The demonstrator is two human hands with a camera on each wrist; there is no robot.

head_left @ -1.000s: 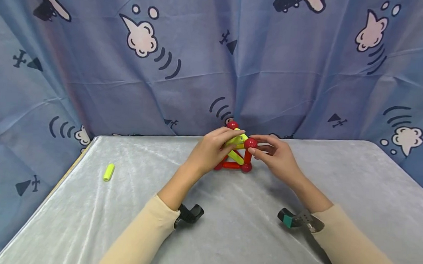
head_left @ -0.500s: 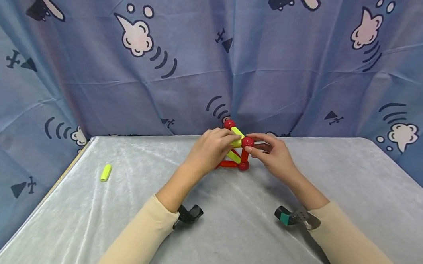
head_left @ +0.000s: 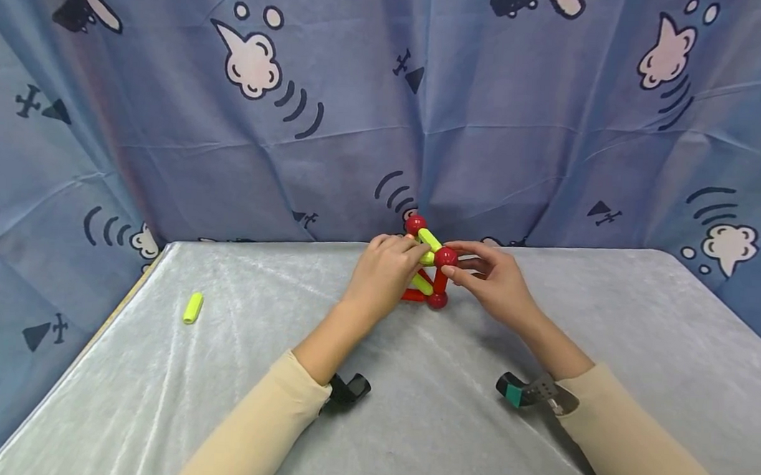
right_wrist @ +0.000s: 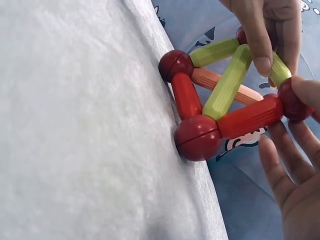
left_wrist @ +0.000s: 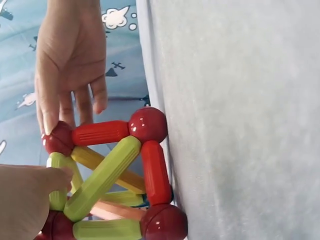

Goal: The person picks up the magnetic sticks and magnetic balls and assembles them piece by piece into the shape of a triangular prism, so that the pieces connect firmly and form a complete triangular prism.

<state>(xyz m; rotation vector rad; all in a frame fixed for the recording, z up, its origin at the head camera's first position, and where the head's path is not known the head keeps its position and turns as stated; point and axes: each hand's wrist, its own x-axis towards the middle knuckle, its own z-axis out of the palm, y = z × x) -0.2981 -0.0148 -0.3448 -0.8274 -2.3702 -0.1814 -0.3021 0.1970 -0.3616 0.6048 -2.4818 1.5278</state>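
Observation:
A frame of magnetic rods and red balls stands at the table's far side. My left hand (head_left: 381,277) pinches the yellow-green top rod (right_wrist: 281,70) between thumb and fingers. With thumb and fingertips, my right hand (head_left: 497,283) holds the red ball (head_left: 445,257) at the rod's right end. Below that ball a red rod (right_wrist: 252,117) runs down to a lower red ball (right_wrist: 198,138). In the right wrist view a yellow-green diagonal rod (right_wrist: 227,82) crosses the near face. Another red ball (head_left: 415,225) sits high at the back. My left hand hides the frame's left side in the head view.
One loose yellow-green rod (head_left: 193,307) lies on the left of the table, which a pale grey cloth (head_left: 436,412) covers. Directly behind the far edge hangs a blue patterned curtain (head_left: 333,156). Each wrist wears a black strap mount (head_left: 530,392).
My left hand has shifted slightly right along the top rod, its fingers more curled now, and covers the lower left ball seen earlier. The right hand keeps its hold on the ball.

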